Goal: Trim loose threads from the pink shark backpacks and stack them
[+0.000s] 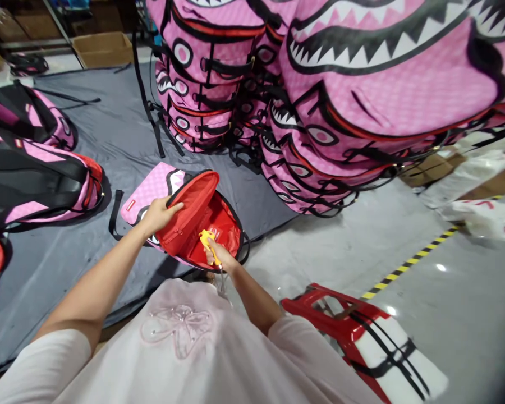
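Grey cloth (109, 126), pale floor (336, 252), pink backpacks (379, 98), left hand (156, 216) pinching red flap (190, 205), right hand (219, 257) gripping yellow tool (206, 236)

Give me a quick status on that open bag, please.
Left hand gripping flap of open bag. Right hand holding yellow tool over it. Stacked bags beyond, clear of both hands.

Looks like a bag workshop or packing area. Shows stacked pink backpacks (315, 112) at one o'clock, open carton (103, 53) at ten, hazard-striped floor tape (408, 266) at four.
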Action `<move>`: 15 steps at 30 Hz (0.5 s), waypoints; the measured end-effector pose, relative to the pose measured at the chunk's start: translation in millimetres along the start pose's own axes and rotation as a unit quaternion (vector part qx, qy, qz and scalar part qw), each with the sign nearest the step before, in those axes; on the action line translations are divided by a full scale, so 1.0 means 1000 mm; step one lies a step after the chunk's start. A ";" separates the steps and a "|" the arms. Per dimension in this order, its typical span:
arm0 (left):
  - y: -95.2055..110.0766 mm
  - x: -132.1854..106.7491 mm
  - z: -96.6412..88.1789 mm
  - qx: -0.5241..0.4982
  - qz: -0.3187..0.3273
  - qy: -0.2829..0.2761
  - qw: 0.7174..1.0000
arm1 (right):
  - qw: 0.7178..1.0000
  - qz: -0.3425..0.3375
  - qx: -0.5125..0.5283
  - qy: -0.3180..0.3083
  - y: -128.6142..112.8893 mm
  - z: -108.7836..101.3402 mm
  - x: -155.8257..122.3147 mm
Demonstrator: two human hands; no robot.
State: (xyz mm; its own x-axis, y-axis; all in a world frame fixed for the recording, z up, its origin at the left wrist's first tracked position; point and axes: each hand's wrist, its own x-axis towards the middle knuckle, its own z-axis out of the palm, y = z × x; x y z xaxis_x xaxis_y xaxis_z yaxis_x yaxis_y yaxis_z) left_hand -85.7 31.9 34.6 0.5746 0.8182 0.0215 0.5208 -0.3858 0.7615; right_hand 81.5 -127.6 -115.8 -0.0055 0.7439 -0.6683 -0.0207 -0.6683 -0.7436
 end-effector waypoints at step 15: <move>0.020 -0.070 0.011 0.152 0.204 -0.023 0.967 | 0.826 0.165 -0.535 -0.060 -0.202 -0.062 0.003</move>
State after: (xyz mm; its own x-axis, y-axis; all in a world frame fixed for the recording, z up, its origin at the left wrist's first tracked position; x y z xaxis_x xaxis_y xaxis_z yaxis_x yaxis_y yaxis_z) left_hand -108.8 -37.9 41.3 0.7951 0.5543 0.2459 0.4024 -0.7856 0.4700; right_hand 147.5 9.4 31.2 0.0658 0.4726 -0.8788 0.8972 -0.4135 -0.1552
